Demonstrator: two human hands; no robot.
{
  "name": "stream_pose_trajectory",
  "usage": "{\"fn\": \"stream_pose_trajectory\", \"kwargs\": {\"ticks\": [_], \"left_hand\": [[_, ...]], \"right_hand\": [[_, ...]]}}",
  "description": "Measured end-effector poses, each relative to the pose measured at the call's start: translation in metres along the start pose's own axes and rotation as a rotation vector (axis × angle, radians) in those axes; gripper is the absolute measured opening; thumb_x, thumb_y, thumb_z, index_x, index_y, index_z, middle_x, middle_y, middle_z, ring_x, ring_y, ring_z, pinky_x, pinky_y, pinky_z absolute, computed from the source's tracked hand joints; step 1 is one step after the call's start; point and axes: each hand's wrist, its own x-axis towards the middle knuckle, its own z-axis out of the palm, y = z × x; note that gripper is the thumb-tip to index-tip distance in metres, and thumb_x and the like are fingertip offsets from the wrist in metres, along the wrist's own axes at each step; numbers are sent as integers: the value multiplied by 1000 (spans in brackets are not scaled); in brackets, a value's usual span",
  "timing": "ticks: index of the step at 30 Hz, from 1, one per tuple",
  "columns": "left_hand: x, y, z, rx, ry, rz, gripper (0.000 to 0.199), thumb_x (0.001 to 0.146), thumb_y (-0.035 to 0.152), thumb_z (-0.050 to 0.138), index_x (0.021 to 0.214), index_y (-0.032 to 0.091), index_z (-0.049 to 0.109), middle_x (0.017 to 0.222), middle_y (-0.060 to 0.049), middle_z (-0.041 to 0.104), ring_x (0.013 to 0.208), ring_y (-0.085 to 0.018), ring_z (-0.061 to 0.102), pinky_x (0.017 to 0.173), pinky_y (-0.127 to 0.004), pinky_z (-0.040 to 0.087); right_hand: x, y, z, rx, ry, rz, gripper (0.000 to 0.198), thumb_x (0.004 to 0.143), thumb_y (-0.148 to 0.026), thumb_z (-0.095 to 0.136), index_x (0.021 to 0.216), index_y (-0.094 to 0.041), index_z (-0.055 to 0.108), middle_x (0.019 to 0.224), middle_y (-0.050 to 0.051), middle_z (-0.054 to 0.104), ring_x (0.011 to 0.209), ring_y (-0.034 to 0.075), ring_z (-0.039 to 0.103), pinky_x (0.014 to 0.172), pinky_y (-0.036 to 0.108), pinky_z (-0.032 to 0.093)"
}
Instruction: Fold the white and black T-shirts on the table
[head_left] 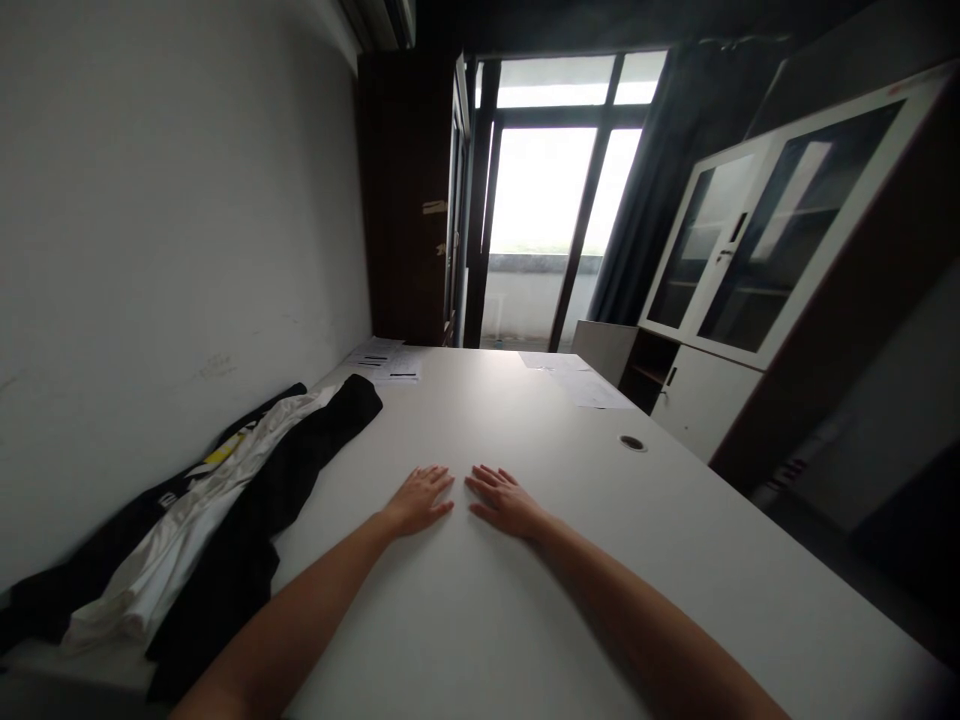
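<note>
My left hand (421, 501) lies palm down on the white table (465, 610), its fingers spread and nothing in it. Close beside it, my right hand (507, 501) rests flat on the same surface, fingers apart and also holding nothing. A small gap separates the two hands. To the left of my left arm, black and white clothes (225, 510) lie in a long heap along the wall side of the table. A bit of yellow shows among the folds. Neither hand touches the clothes.
Paper sheets (390, 362) lie at the table's far left corner, with more sheets (585, 385) at the far right. A round cable hole (633, 443) is near the right edge. A white cabinet (705, 380) with glass doors stands right; a dark wardrobe (405, 270) stands behind.
</note>
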Motion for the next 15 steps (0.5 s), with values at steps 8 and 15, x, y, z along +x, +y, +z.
{"fn": "stream_pose_trajectory", "kwargs": {"ticks": [8, 15], "left_hand": [[2, -1, 2, 8, -8, -4, 61, 102, 55, 46, 157, 29, 42, 168, -6, 32, 156, -28, 25, 127, -50, 18], [1, -1, 0, 16, -11, 0, 61, 103, 54, 45, 157, 27, 43, 168, -6, 32, 156, -28, 25, 128, -50, 17]], "right_hand": [[0, 1, 0, -13, -12, 7, 73, 100, -70, 40, 160, -30, 40, 168, 7, 27, 156, 27, 23, 127, 52, 14], [0, 1, 1, -13, 2, 2, 73, 100, -71, 38, 160, -29, 40, 167, 8, 28, 156, 28, 22, 127, 52, 15]]}}
